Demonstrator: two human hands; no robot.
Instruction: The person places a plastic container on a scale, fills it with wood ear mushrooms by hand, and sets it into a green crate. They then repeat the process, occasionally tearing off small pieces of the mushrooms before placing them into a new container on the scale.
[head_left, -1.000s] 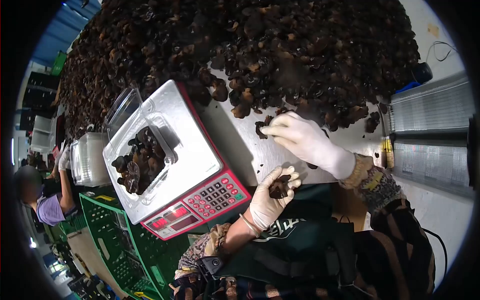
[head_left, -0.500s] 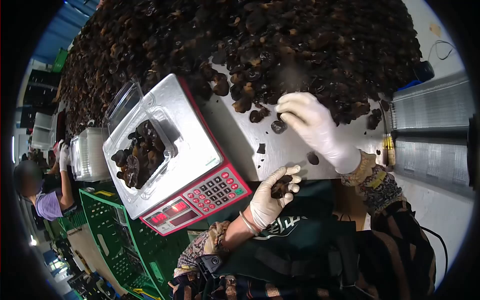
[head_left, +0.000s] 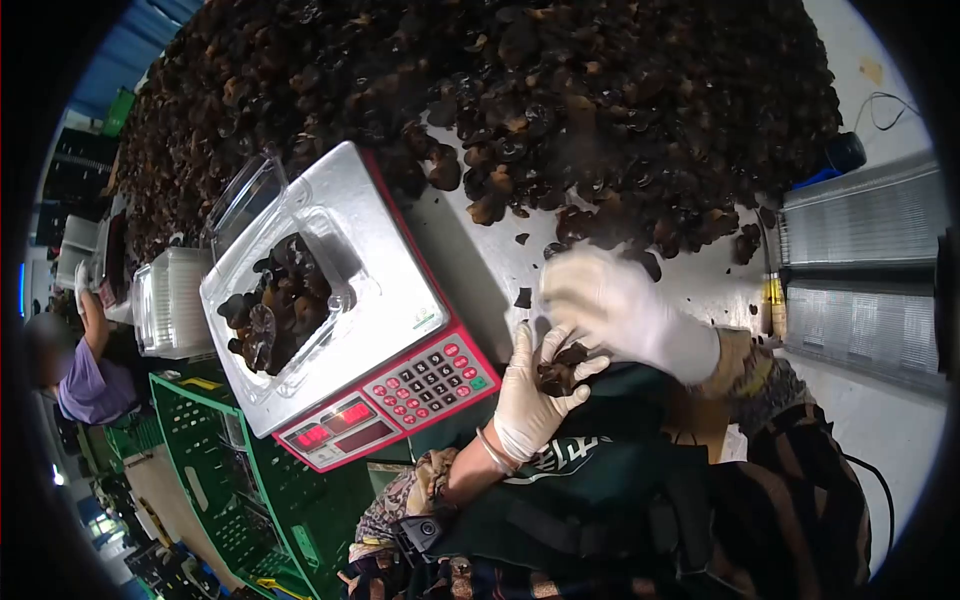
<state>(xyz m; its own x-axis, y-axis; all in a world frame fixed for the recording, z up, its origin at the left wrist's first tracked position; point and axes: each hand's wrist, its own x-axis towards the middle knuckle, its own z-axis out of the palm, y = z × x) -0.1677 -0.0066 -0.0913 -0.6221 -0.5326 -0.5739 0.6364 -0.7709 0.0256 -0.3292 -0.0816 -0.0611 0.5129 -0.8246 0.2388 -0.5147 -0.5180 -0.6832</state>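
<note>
My left hand (head_left: 530, 405), in a white glove, cups a few dark wood ear mushrooms (head_left: 562, 370) in its palm, thumb and fingers partly spread around them. Just above it is my right hand (head_left: 610, 305), also gloved and smeared by motion; its fingers nearly meet the left fingertips, and what they hold cannot be made out. To the left, a transparent plastic box (head_left: 345, 300) with its lid raised sits on the scale (head_left: 385, 290). Wood ear mushrooms (head_left: 280, 305) lie inside the box. The scale's red display is lit, its digits too blurred to read.
A large heap of wood ear mushrooms (head_left: 640, 110) covers the far part of the metal table (head_left: 470, 265). Stacked plastic boxes (head_left: 172, 305) stand left of the scale, above green crates (head_left: 225, 450). More plastic trays (head_left: 865, 300) are at right. A co-worker (head_left: 95, 380) is at far left.
My right hand has moved down from the heap's edge to my left hand. Left fingers have spread slightly. Loose mushrooms near the right hand are gone from view or covered. The co-worker's arm has shifted.
</note>
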